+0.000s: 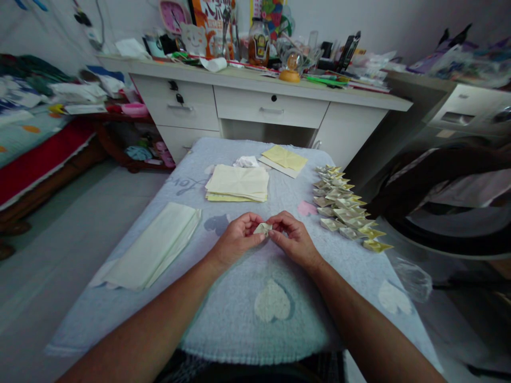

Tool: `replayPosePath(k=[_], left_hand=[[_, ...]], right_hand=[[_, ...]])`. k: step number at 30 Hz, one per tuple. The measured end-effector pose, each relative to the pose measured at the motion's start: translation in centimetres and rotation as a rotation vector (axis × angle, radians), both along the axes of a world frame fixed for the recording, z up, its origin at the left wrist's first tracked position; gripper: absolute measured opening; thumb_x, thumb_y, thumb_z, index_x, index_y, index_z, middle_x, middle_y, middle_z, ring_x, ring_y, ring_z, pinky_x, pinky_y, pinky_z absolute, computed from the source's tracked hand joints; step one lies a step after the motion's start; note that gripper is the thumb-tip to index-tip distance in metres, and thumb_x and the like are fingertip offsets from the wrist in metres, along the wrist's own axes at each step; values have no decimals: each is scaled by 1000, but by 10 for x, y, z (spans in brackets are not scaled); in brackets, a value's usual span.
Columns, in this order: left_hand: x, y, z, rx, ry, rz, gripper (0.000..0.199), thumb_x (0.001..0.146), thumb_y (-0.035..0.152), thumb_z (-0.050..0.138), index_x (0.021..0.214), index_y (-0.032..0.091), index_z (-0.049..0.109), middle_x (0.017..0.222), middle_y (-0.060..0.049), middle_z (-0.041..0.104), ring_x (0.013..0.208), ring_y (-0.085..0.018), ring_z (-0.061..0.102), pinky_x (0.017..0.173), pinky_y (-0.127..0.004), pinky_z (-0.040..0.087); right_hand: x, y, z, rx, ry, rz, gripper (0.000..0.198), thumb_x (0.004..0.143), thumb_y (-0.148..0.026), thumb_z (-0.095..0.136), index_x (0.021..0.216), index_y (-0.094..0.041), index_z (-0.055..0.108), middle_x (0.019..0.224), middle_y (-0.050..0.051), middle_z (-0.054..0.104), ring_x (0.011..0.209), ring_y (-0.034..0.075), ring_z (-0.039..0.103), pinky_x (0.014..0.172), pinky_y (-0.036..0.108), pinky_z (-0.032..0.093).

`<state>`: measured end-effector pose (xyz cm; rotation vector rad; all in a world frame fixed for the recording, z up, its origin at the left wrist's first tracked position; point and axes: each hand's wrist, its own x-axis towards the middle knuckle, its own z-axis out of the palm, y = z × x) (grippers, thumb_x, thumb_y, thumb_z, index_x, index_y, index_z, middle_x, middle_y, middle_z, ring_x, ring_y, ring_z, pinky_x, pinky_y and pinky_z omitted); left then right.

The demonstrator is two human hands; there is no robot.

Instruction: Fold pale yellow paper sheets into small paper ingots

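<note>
A small piece of folded paper (262,229), pale cream, is pinched between both hands above the cloth-covered table. My left hand (238,234) grips its left side with thumb and fingers. On its right side, my right hand (293,236) holds it the same way. Several folded paper boats (347,205), cream and yellow, stand in rows at the table's right edge. Beyond my hands lies a stack of cream and yellow paper sheets (238,181). To the left rests a long folded bundle of pale paper (154,247).
Yellow and white sheets (284,158) lie at the table's far side beside a crumpled white tissue (245,161). A white desk (271,98) crowded with jars and small items stands behind. At the right is a washing machine (463,114); a bed (43,154) is at the left.
</note>
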<state>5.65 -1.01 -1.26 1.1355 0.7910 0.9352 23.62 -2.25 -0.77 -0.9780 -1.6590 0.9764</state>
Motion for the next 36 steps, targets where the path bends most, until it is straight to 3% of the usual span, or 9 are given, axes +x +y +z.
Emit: replayPosePath(k=[13, 19, 24, 28, 33, 36], left_hand=[[-3, 0, 5, -45, -40, -41, 31, 68, 18, 68, 98, 15, 61, 83, -3, 68, 70, -12, 58, 61, -22, 39], [-4, -1, 5, -108, -125, -31, 30, 68, 14, 60, 98, 15, 64, 88, -5, 70, 74, -14, 62, 62, -24, 42], [-4, -1, 8, -150, -125, -31, 29, 75, 24, 58, 102, 14, 64, 94, -8, 70, 72, -15, 64, 61, -25, 42], [-4, -2, 8, -35, 21, -12, 33, 82, 34, 58, 108, 14, 63, 96, -9, 69, 76, -16, 64, 64, -26, 44], [-2, -2, 1, 169, 279, 64, 59, 63, 30, 80, 116, 18, 57, 108, -8, 66, 90, -20, 63, 70, -27, 46], [-2, 0, -2, 221, 371, 109, 47, 67, 28, 77, 111, 18, 61, 100, -6, 68, 89, -19, 63, 73, -27, 47]], right_hand=[[4, 3, 1, 20, 1, -76, 22, 88, -39, 60, 82, -19, 69, 81, 3, 57, 79, 16, 55, 75, 29, 43], [5, 4, -4, -149, 209, -53, 20, 87, -39, 61, 86, -20, 66, 76, 2, 62, 70, 14, 59, 68, 28, 47], [4, 4, -5, -246, 301, -96, 21, 84, -40, 64, 85, -19, 67, 72, 1, 67, 65, 14, 62, 67, 28, 51], [1, 4, -6, -236, 267, -136, 24, 84, -42, 64, 83, -18, 66, 70, 1, 67, 63, 13, 62, 65, 26, 51], [-1, 3, -7, -232, 210, -124, 28, 82, -46, 65, 83, -18, 65, 69, 1, 66, 63, 13, 63, 64, 26, 52], [-2, 3, -7, -236, 206, -91, 28, 83, -46, 64, 84, -18, 65, 69, 1, 66, 63, 13, 62, 64, 27, 52]])
